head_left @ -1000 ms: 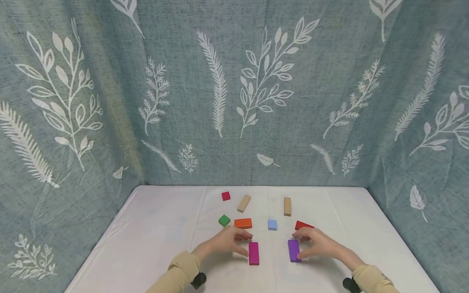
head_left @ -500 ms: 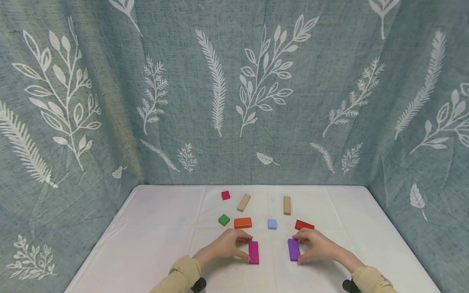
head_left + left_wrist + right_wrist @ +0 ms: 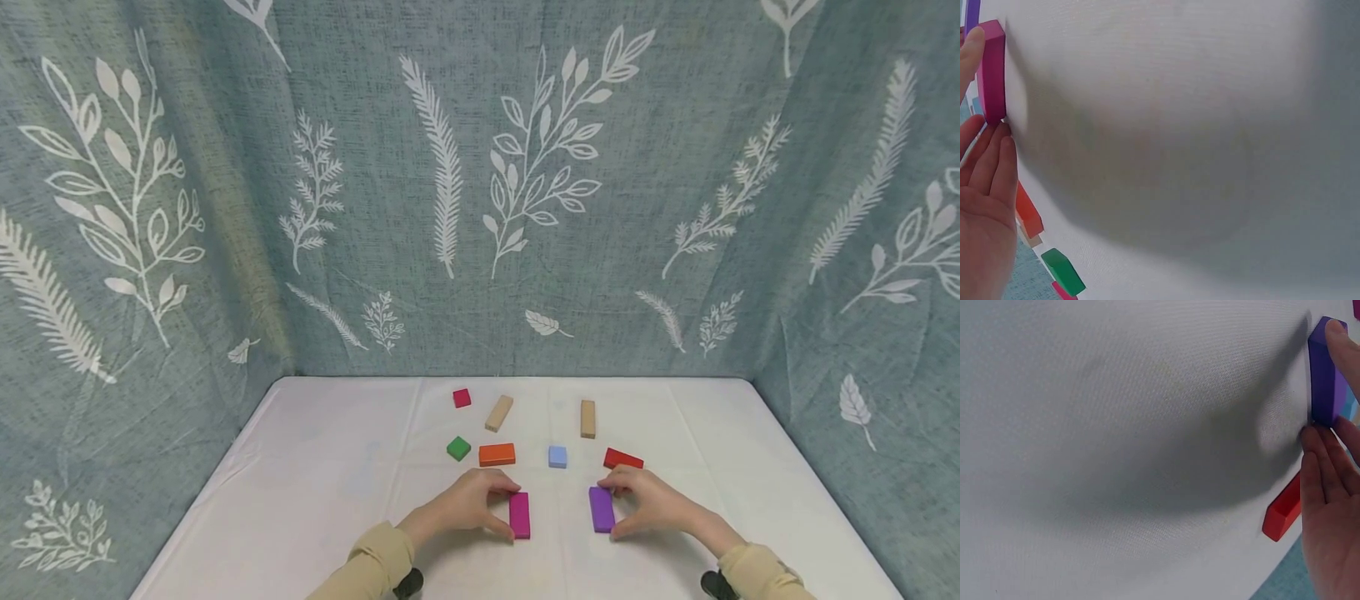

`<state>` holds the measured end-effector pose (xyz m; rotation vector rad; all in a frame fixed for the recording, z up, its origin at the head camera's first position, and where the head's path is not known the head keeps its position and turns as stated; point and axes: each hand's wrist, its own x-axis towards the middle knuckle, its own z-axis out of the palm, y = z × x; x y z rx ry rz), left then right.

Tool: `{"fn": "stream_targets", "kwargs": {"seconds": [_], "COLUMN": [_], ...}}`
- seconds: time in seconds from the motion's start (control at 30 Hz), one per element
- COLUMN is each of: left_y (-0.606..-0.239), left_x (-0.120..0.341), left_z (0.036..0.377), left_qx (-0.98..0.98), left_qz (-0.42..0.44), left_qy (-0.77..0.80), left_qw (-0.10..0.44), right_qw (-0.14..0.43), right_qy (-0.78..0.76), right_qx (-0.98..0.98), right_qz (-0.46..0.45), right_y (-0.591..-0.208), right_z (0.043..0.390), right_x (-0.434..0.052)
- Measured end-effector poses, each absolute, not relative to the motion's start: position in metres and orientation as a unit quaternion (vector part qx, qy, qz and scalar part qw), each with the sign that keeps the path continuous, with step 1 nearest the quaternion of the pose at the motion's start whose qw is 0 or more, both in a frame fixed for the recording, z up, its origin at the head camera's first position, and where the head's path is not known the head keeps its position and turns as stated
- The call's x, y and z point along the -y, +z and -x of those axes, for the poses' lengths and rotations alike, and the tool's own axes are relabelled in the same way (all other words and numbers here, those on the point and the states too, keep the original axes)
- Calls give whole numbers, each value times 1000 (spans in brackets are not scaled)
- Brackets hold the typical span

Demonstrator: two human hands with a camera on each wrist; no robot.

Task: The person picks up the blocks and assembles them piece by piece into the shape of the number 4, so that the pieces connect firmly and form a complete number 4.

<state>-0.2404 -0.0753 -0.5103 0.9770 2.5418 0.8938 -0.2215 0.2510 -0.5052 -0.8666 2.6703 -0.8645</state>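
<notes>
A magenta block (image 3: 519, 516) lies flat on the white cloth, its long side pointing away from me. My left hand (image 3: 472, 502) pinches it end to end, thumb at the near end and fingertips at the far end, as the left wrist view also shows. To its right, a purple block (image 3: 601, 510) lies slightly slanted. My right hand (image 3: 651, 502) holds that one the same way, with the thumb (image 3: 1342, 347) on its near end and fingers at the far end. Just beyond the right hand is a red block (image 3: 622, 459), partly covered by the fingers.
Beyond the hands lie an orange block (image 3: 497, 455), a light blue cube (image 3: 557, 457) and a green cube (image 3: 458, 448). Farther back are a small red cube (image 3: 462, 398) and two plain wooden blocks, one angled (image 3: 498, 413) and one straight (image 3: 588, 419). A leaf-patterned curtain (image 3: 480, 333) closes the back.
My left thumb has come in to the magenta block's near end and the fingers to its far end. My right thumb has closed in on the purple block's near end. Both blocks stay in place.
</notes>
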Motion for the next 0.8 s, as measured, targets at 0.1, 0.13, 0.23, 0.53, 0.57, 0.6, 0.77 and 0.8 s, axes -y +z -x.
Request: {"fn": "stream_targets", "kwargs": {"seconds": [0.1,0.13,0.23,0.53,0.57,0.6,0.77,0.8], "left_y": [-509,-508,-507,-506,-506,-506,-505,-505], "left_x": [75,74,74,72,72,72,71,71], "left_z": [240,240,239,241,241,241,241,241], "left_qx": [-881,-881,-880,-887,-887,-888,-889,-890], "left_qz": [-344,-346,-352,-345,-343,-340,-335,-335], "left_qy": [297,296,293,279,278,279,278,277], "left_qw": [131,129,125,131,133,136,139,137], "right_qw": [107,109,113,113,112,112,106,106], "right_qy": [-292,-292,-293,-296,-296,-296,-295,-295], "right_qx": [-905,-905,-906,-904,-904,-904,-903,-903], "right_qz": [290,289,285,287,288,289,293,293], "right_y": [-504,-504,-503,-502,-503,-503,-504,-504], "right_z": [221,221,221,220,220,220,220,220], "right_x": [-251,-251,-250,-251,-251,-251,-251,-251]}}
